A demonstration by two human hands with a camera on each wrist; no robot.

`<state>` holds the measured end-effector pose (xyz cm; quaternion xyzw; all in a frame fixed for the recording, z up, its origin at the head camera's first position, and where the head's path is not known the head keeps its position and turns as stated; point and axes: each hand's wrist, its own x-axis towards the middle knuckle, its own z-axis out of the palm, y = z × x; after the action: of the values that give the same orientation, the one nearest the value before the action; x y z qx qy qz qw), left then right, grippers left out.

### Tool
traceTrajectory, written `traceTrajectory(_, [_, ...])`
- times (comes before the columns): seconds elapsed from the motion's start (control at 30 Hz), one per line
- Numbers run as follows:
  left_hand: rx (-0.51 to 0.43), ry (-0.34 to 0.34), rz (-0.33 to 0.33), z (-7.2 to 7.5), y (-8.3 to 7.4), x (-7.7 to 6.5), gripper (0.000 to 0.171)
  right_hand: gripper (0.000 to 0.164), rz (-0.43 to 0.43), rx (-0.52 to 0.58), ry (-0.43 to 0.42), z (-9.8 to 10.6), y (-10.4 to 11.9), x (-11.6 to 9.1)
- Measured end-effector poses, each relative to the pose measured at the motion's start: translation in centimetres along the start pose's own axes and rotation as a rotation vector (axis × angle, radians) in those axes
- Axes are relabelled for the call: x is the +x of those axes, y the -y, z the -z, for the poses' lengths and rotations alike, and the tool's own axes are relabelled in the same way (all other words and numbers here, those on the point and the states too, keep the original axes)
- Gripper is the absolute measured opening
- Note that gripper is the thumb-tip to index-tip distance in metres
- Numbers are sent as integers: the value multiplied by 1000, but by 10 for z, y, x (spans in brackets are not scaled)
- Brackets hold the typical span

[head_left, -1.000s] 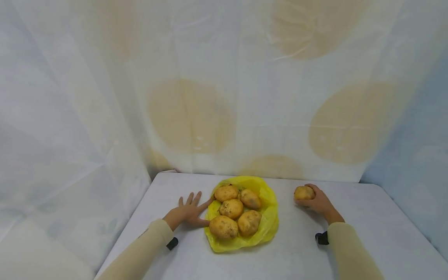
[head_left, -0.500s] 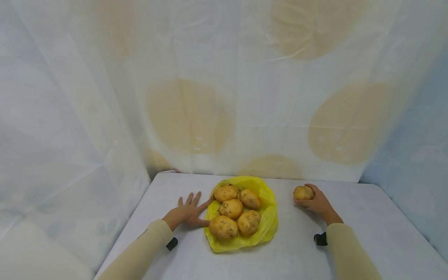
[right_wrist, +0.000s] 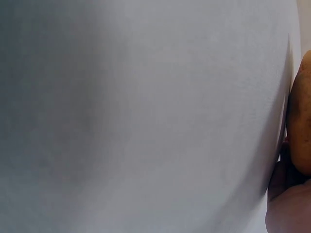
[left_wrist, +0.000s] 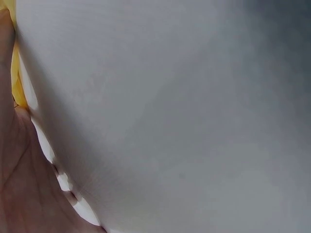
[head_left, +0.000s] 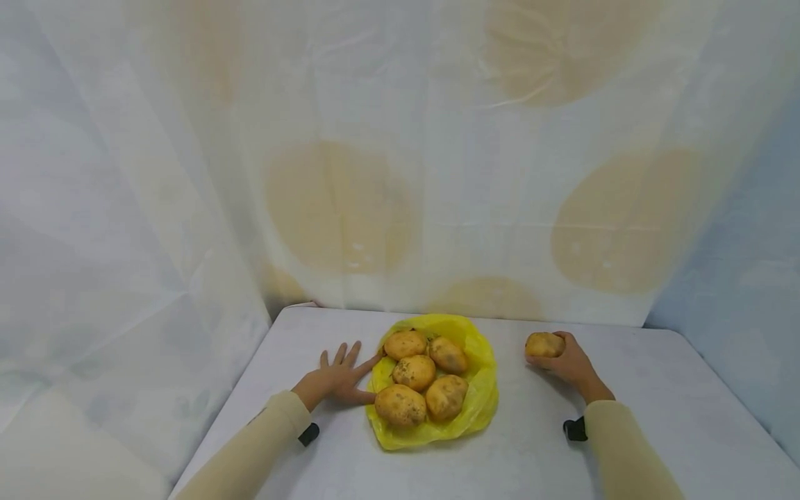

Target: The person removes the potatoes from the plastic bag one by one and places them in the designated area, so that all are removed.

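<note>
A yellow plastic bag (head_left: 482, 399) lies spread in the middle of the table, with several potatoes (head_left: 414, 373) on it. My left hand (head_left: 337, 382) has its fingers spread on the table at the bag's left edge; forefinger and thumb reach the bag beside the potatoes. To the right of the bag, my right hand (head_left: 567, 360) grips a single potato (head_left: 544, 344) between thumb and fingers, at the table surface. That potato (right_wrist: 301, 116) also shows at the right edge of the right wrist view. A strip of yellow bag (left_wrist: 17, 82) appears beside my left palm in the left wrist view.
The white-covered table (head_left: 519, 458) ends at a back edge just behind the bag. A pale curtain (head_left: 475, 173) with tan circles hangs behind it, and more sheeting hangs on both sides. A small black wrist device (head_left: 309, 435) sits under each cuff.
</note>
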<state>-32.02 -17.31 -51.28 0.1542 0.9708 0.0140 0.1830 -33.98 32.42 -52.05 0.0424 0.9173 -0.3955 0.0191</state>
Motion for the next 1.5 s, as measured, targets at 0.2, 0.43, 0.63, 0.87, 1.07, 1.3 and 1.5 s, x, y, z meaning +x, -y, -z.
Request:
traceTrajectory(0.2, [-11,0,7,2,-1,0,95,110,-11,-6,-10,1,1,1])
traceTrajectory(0.43, [-21,3,-1,1,-1,0,94,118,-23,-33,6,3,-4,0])
traceTrajectory(0.63, [-14,2,3,0,0,0,95,121,-5,-12,4,2,-4,1])
traceTrajectory(0.87, [-18,1,0,-3,1,0,95,130,25,-19,29,7,-5,0])
traceTrajectory(1.07, [-4,-6,0,-1,1,2,96,129,53,10,8,23,-3,2])
traceTrajectory(1.3, [-13,-8,3,3,2,1,96,128,62,-167,-85,48,-9,-8])
traceTrajectory(1.5, [-19,3,-4,1,0,0,96,125,50,-306,-175,69,-32,-20])
